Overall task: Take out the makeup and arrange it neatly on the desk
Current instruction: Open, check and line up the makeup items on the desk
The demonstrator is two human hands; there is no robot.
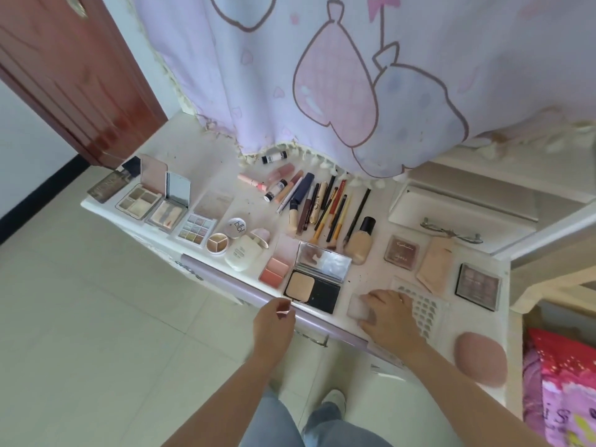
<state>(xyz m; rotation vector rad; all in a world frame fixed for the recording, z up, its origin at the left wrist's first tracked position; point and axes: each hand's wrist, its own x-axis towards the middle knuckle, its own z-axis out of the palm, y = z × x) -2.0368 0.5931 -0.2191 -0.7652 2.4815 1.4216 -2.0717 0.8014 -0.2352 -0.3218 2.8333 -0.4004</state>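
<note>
Makeup lies spread over the white desk (200,156). Open palettes (142,196) sit at the left, pens and brushes (325,204) in the middle, a foundation bottle (361,240) beside them. An open black powder compact (317,279) stands near the front edge. My right hand (387,314) grips a small pale pink block (359,309) on the desk, next to a sheet of press-on nails (422,304). My left hand (274,324) hovers at the desk's front edge with fingers curled, pinching something small and shiny that I cannot identify.
A pink sponge (480,358) lies at the front right, with small eyeshadow palettes (479,285) behind it. A printed curtain (354,75) hangs over the back of the desk. A wooden door (71,69) is at the left, a pink bag (564,391) at the right.
</note>
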